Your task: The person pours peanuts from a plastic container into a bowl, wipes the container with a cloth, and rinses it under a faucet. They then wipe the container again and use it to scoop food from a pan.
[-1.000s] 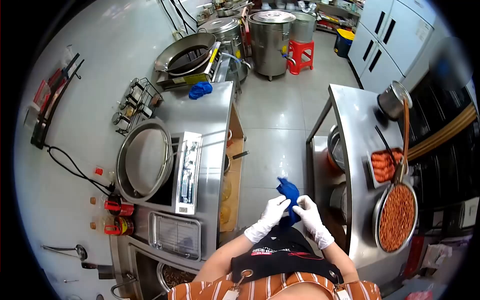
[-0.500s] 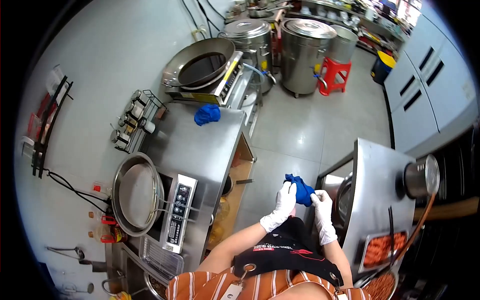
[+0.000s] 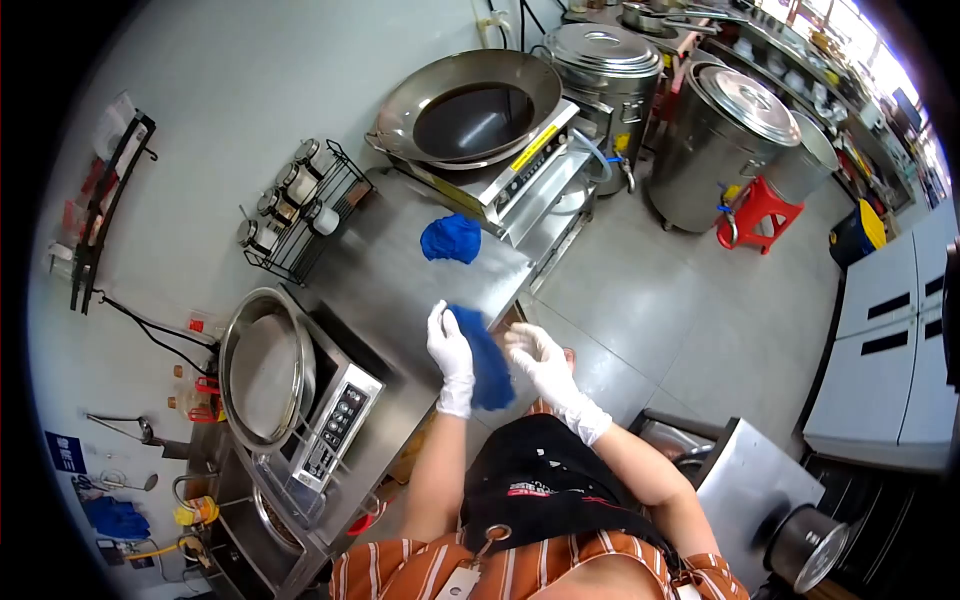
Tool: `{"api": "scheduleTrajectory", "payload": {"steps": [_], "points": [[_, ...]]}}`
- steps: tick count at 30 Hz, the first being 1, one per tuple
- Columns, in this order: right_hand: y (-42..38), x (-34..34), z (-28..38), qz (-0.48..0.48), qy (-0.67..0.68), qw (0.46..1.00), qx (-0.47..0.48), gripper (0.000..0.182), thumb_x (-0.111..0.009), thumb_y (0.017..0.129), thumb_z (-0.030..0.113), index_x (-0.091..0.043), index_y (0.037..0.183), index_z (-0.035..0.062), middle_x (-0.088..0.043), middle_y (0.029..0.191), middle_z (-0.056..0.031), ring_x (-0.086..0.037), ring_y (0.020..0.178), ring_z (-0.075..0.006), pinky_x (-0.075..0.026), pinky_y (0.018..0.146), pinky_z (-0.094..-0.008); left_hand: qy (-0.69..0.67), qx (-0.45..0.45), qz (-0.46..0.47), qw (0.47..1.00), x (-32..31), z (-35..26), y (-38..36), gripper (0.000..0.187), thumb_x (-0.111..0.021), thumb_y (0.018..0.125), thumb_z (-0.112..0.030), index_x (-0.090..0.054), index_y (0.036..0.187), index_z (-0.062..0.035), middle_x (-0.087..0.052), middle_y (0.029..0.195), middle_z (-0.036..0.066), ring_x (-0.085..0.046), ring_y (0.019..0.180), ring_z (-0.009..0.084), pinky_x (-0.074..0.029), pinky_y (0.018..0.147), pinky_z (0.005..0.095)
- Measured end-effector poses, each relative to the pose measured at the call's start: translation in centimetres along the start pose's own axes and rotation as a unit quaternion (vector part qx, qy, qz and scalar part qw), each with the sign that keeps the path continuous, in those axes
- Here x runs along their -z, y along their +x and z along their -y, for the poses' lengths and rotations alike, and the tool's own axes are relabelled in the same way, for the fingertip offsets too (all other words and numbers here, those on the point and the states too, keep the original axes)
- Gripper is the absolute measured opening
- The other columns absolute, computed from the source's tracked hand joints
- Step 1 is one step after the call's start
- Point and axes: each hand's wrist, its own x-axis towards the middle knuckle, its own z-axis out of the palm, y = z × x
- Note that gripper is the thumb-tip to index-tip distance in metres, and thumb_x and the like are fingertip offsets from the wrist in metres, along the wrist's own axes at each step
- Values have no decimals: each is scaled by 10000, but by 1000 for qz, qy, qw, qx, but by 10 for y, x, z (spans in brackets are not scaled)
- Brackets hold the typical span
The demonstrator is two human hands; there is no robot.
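Hanging blue cloth (image 3: 482, 362), head view: between the hands, blurred, its long axis slanting from beside the left fingertips down toward the apron (image 3: 520, 470).
Left hand (image 3: 452, 352): gloved, pinching the blue cloth near its upper end.
Right hand (image 3: 545, 368): gloved, apart from the left hand, fingers loosely curled open just beside the blue cloth; contact cannot be told.
Desk (image 3: 385, 262): beyond the hands, bearing the crumpled cloth (image 3: 451, 240), which lies ahead of the left hand, the nearer one.
Wok (image 3: 405, 105): past the crumpled cloth, on the cooker (image 3: 492, 196), dark liquid inside.
Spice rack (image 3: 285, 262): beside the wall, left of the crumpled cloth.
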Motion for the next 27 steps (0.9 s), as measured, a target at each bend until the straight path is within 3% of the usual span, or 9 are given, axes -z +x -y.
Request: {"api": "scheduleTrajectory", "payload": {"steps": [2,4,7,8,11,18,21,24,27], "points": [[15,14,-10,22,-61,997,-50,296,-547,877,68,-515,1162,-5,-604,1042,-89,-578,949,-160,-463,845,-278,229,-46,122,965,-15,53,20,530,-525,892,-260,-375,1305,35,-516,1201,235,-487,1128,340,-339,988,403],[28,42,-22,25,-76,989,-128,255,-545,882,83,-539,1121,-5,-620,989,-80,-593,895,-154,-474,804,-270,438,-96,223,865,-31,69,31,798,-522,845,-408,-160,1402,34,-395,1315,284,-360,1239,397,-181,1081,458],[42,96,-54,-48,-94,959,-263,172,-535,898,122,-587,1012,5,-645,851,-59,-615,740,-137,-490,671,-250,459,-69,218,859,-49,68,40,782,-504,859,-393,-152,1401,47,-401,1289,317,-370,1232,404,-195,1083,449],[50,110,-57,-101,-31,948,-301,143,-524,904,136,-601,942,22,-646,804,-51,-603,667,-129,-481,615,-246,457,-67,234,856,-51,69,42,770,-492,867,-380,-148,1397,60,-393,1284,335,-366,1228,422,-194,1083,455],[81,143,-43,-141,36,921,-361,155,-491,917,148,-577,974,32,-644,812,-65,-605,690,-149,-493,622,-273,450,-83,269,847,-69,73,41,743,-482,873,-343,-152,1388,80,-399,1281,327,-369,1219,429,-209,1076,462],[147,196,-41,-166,42,927,-334,165,-475,904,122,-564,966,-3,-636,837,-113,-617,743,-202,-496,660,-305,378,-71,383,840,-157,41,53,706,-493,872,-326,-209,1357,101,-424,1265,306,-397,1209,396,-233,1065,456],[167,189,-31,-154,21,925,-347,175,-476,911,134,-564,975,-3,-635,849,-109,-614,747,-199,-492,674,-310,368,-179,416,812,-195,38,62,539,-421,910,-252,-303,1346,44,-510,1229,209,-446,1198,302,-260,1061,402],[181,179,-18,-124,-9,925,-358,185,-476,925,155,-568,981,5,-638,840,-92,-608,722,-175,-487,658,-292,365,-207,455,785,-211,43,65,446,-445,849,-188,-452,1261,-14,-574,1163,132,-504,1138,224,-322,1019,350],[185,170,-12,-117,-56,928,-349,183,-486,933,178,-580,959,23,-636,801,-63,-600,670,-141,-469,605,-249,308,-245,507,767,-200,41,65,460,-453,818,-179,-464,1250,-24,-602,1088,110,-554,1038,230,-358,977,358]]}}
